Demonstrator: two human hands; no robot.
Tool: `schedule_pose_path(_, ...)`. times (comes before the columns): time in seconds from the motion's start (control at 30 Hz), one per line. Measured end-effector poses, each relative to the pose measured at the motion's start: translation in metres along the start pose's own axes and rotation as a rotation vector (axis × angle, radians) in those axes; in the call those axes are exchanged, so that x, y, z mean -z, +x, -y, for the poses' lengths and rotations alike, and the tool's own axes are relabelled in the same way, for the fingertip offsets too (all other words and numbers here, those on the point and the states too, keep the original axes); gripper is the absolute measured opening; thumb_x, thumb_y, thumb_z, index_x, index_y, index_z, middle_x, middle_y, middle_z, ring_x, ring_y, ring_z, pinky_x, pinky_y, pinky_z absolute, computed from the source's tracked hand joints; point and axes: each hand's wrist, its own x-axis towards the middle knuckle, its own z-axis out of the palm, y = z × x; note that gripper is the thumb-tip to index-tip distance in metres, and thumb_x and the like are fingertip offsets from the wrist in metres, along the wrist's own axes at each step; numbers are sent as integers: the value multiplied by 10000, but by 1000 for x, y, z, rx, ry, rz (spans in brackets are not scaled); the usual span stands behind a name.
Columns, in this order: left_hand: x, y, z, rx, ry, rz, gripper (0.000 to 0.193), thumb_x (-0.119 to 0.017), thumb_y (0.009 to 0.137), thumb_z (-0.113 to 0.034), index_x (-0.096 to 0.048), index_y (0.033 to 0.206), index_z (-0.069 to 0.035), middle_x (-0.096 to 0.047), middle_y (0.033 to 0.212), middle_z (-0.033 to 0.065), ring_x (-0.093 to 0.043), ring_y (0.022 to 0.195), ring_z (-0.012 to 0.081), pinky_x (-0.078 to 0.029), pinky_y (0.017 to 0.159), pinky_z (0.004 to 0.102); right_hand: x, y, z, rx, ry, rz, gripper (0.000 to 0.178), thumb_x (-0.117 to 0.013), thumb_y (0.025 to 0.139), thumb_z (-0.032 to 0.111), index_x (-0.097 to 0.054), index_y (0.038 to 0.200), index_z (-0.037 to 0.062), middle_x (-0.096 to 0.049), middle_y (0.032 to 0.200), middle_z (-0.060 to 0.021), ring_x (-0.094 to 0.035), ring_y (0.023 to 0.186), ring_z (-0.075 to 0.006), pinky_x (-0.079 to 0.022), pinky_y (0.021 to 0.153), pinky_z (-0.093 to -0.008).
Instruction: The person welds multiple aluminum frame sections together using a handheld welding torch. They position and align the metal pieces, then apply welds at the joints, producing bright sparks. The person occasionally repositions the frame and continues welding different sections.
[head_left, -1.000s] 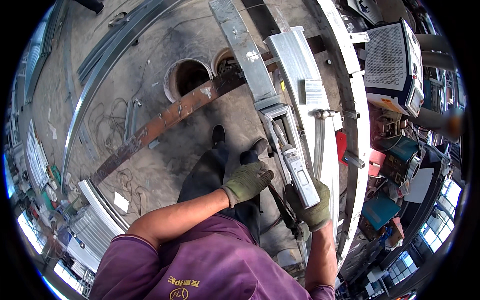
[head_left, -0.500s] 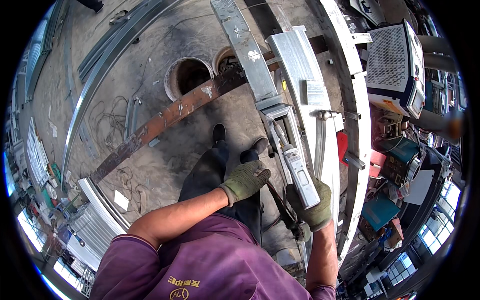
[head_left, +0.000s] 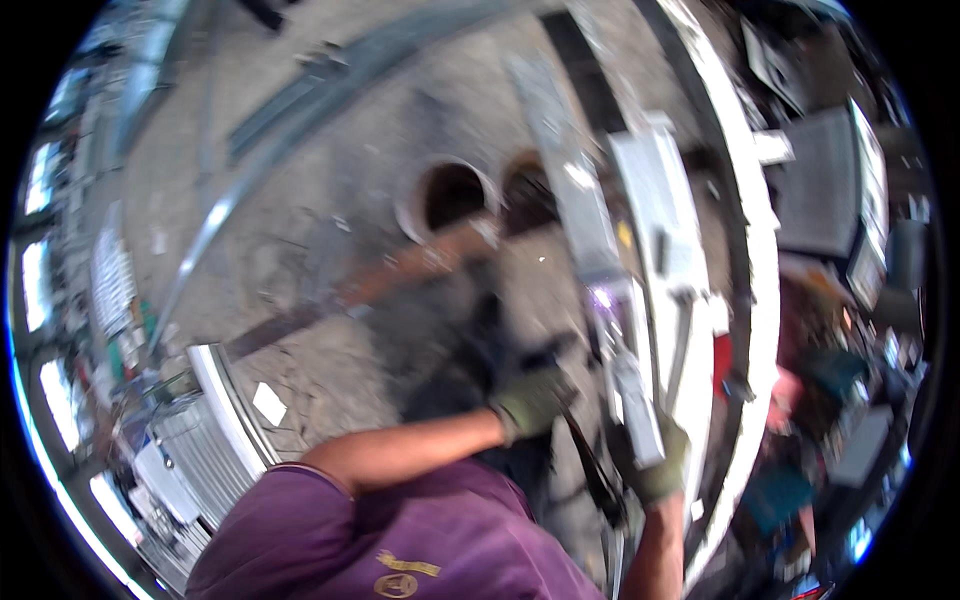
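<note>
My right hand (head_left: 662, 465), in a green work glove, is wrapped round the body of a silver handheld welding gun (head_left: 634, 395). The gun points away from me along a grey metal profile (head_left: 575, 185). A bright purple-white glow (head_left: 603, 297) shows at its tip, by the profile's near end. My left hand (head_left: 535, 404), also gloved, is to the left of the gun with fingers curled. A dark cable (head_left: 592, 462) runs from its fingertips down toward my right wrist. The picture is smeared, so finger detail is poor.
A rusty beam (head_left: 410, 262) crosses the floor, with two buckets (head_left: 408, 215) beyond it. Right of the gun lie a wide silver profile (head_left: 655, 185) and a long pale rail (head_left: 762, 290). A white machine cabinet (head_left: 820, 180) stands farther right.
The whole view has shifted, moving the scene right and down in the picture, with blur. A purple-white glow has appeared at the gun's tip. Both hands keep about the same places relative to the gun.
</note>
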Motion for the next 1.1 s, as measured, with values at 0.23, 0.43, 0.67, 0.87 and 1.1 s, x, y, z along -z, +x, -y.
schedule_pose_path(0.23, 57, 11, -7, 456, -259, 298, 328, -624, 1069, -330, -727, 1235, -66, -753, 1125, 172, -722, 1073, 397, -572, 934, 490, -40, -37, -87, -170, 277, -36, 508, -889, 825, 252, -767, 1276, 53, -761, 1170, -199, -737, 1029, -318, -583, 910, -454)
schedule_pose_path(0.43, -29, -11, 56, 407, -309, 203, 465, -583, 1087, -450, -681, 1292, -44, -756, 1127, 234, -726, 1022, 462, -566, 899, 554, -40, 7, -10, 36, 151, -43, 550, -874, 828, 279, -749, 1320, 65, -766, 1156, -196, -742, 1004, -359, -587, 869, -478)
schedule_pose_path(0.67, -40, 14, 4, -26, -535, 495, 1055, -939, 814, -613, -499, 1656, -155, -643, 1573, 187, -640, 1398, 376, -461, 1206, 503, -32, 12, 30, 159, 68, -150, 600, -856, 832, 310, -729, 1371, 78, -772, 1138, -193, -749, 976, -406, -592, 821, -506)
schedule_pose_path(0.87, -83, -50, -7, 244, -1858, 837, 460, -656, 1090, -313, -637, 1460, -40, -706, 1380, 131, -672, 1260, 292, -521, 1108, 482, -18, 9, 97, 162, 146, -176, 524, -886, 761, 325, -759, 1214, 93, -767, 1087, -183, -742, 992, -426, -589, 812, -508)
schedule_pose_path(1.1, 19, -33, -7, 840, -2623, 462, 400, -679, 1122, -281, -630, 1445, -51, -658, 1450, 141, -601, 1371, 202, -478, 1198, 422, -39, -41, 54, 176, 310, -391, 758, -863, 858, 272, -585, 1539, 88, -633, 1468, -241, -627, 1330, -438, -510, 1147, -524)
